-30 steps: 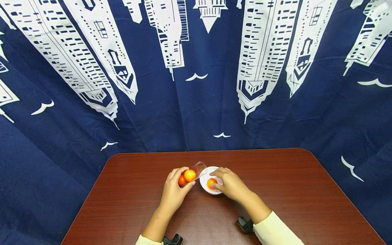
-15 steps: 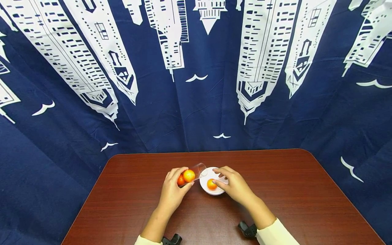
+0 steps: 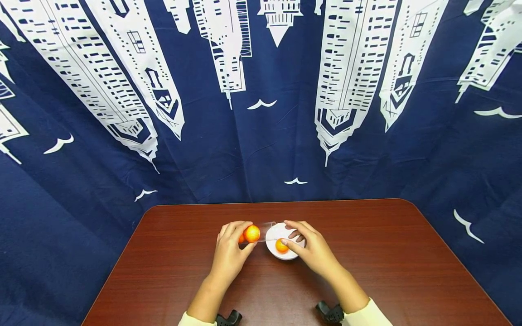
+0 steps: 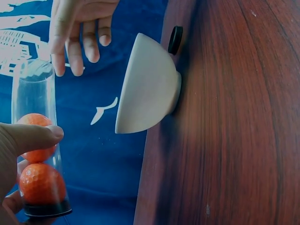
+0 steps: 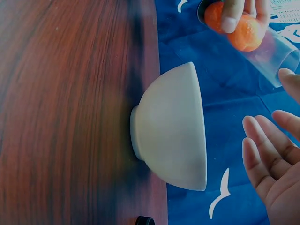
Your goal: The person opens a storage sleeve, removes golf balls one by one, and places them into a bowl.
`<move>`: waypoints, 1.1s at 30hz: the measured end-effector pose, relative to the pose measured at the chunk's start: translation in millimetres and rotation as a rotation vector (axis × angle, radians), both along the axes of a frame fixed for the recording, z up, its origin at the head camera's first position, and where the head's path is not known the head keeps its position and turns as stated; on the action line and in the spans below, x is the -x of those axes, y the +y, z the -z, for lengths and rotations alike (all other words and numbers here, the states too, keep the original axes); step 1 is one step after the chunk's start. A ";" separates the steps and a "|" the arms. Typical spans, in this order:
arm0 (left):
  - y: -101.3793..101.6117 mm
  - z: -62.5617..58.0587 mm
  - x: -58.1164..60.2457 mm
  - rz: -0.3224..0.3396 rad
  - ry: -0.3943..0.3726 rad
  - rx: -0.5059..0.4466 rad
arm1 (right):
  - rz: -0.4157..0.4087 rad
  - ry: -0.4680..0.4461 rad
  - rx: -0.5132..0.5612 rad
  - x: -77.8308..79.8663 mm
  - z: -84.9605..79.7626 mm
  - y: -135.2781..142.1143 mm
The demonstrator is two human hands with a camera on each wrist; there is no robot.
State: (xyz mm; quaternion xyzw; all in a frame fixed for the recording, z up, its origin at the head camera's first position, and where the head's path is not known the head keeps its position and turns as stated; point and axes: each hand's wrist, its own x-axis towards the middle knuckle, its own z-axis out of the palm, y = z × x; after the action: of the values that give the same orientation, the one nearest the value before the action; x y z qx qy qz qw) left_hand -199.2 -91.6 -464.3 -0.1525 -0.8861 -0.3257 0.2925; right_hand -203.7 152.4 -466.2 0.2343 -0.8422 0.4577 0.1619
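A brown wood-grain table (image 3: 281, 294) supports the work. The person's left hand (image 3: 229, 253) grasps a clear cylindrical plastic tube (image 4: 33, 96); the right hand (image 3: 315, 250) is released, fingers loosely extended above a round white bowl (image 4: 149, 89). The bowl appears stiff and possibly breakable. The tube is held sideways on the bowl's left, mouth pointing right. Its wall is judged light and slippery; best gripped around the black-capped left end, without hard squeezing. Inside sit two orange balls (image 4: 42, 183); a third orange ball (image 3: 280, 245) rests in the bowl. All three look hard and prone to roll: pinch across opposite sides. A small black disc (image 4: 175, 40) lies near the bowl.
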 end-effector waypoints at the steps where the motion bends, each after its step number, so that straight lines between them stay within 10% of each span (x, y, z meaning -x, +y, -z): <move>1: 0.5 0.0 -0.5 0.000 0.007 0.012 | -0.003 -0.010 0.009 -0.8 -0.2 -0.2; 33: 6.6 0.7 -3.9 -0.009 0.176 0.271 | -0.077 -0.108 0.121 -10.1 9.2 -4.2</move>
State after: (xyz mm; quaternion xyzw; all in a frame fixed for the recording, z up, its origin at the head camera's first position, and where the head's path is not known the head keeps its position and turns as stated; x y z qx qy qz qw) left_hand -195.3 -85.0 -465.0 -0.2146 -0.8934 -0.1874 0.3472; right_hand -193.6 148.1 -475.4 0.2313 -0.8111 0.5254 0.1124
